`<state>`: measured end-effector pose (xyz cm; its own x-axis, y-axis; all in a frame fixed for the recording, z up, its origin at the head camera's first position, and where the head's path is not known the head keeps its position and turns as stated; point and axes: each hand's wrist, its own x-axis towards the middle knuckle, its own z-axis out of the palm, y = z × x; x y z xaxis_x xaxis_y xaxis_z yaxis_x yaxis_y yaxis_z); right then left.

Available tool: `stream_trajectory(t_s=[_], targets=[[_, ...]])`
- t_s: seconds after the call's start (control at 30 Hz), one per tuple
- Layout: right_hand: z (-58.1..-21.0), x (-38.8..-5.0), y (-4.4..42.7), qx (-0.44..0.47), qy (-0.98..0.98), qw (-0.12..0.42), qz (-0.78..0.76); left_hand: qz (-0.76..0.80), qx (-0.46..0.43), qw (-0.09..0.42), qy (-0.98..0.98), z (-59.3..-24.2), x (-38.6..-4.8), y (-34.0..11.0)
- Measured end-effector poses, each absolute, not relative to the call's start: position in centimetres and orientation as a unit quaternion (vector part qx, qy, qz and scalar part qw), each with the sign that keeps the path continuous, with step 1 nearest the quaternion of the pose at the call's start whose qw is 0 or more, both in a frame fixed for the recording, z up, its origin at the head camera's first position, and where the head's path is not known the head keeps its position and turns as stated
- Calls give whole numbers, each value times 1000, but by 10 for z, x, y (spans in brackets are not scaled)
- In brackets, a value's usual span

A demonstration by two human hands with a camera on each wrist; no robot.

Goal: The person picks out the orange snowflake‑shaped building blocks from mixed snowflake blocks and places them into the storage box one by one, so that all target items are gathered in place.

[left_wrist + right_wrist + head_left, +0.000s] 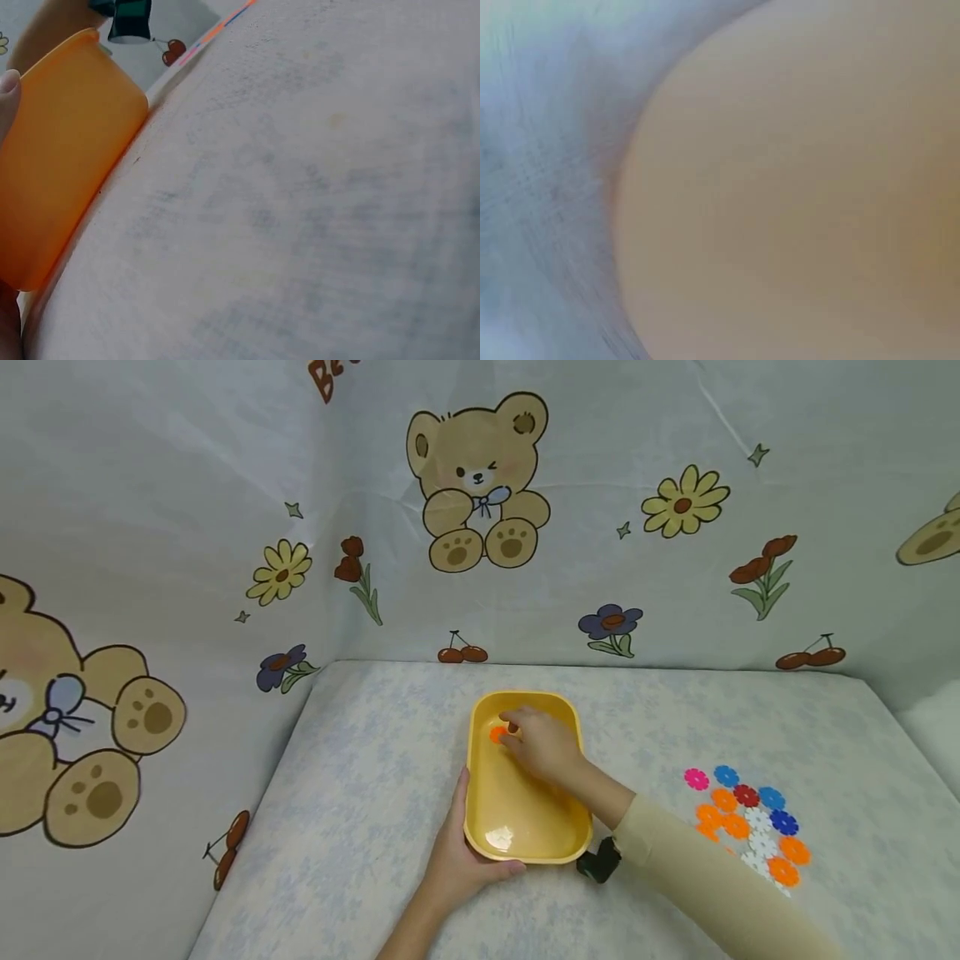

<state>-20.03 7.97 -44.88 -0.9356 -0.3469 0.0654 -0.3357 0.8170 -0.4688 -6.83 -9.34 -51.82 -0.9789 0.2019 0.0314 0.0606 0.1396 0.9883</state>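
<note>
Left hand (467, 864) grips yellow plastic tray (525, 814), 7 o'clock corner. Right hand (547, 746): thumb and forefinger slightly parted at orange notched disc (497, 735), tray's 11 o'clock; cannot tell if pinched. Best brace tray, take disc by edge. Backdrop (600, 410) lettering (322, 378): cropped "Be", 10 o'clock from printed bear (480, 439).
</note>
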Motion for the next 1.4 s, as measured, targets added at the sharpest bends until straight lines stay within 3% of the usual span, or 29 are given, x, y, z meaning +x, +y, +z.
stream_trajectory(t_s=[0.17,0.4,0.7,0.93,1.4], targets=[[-417,-185,113,-172,944,-22,-282,641,91,38,761,-519,-68,-95],[-410,-165,209,-145,945,-65,-286,641,96,33,761,-520,-69,-95],[-439,-129,315,-118,958,61,-255,641,81,46,762,-518,-68,-96],[-466,-113,340,-111,954,125,-250,658,72,59,747,-519,-68,-94],[-474,-107,351,-105,948,137,-267,663,85,69,740,-522,-69,-92]])
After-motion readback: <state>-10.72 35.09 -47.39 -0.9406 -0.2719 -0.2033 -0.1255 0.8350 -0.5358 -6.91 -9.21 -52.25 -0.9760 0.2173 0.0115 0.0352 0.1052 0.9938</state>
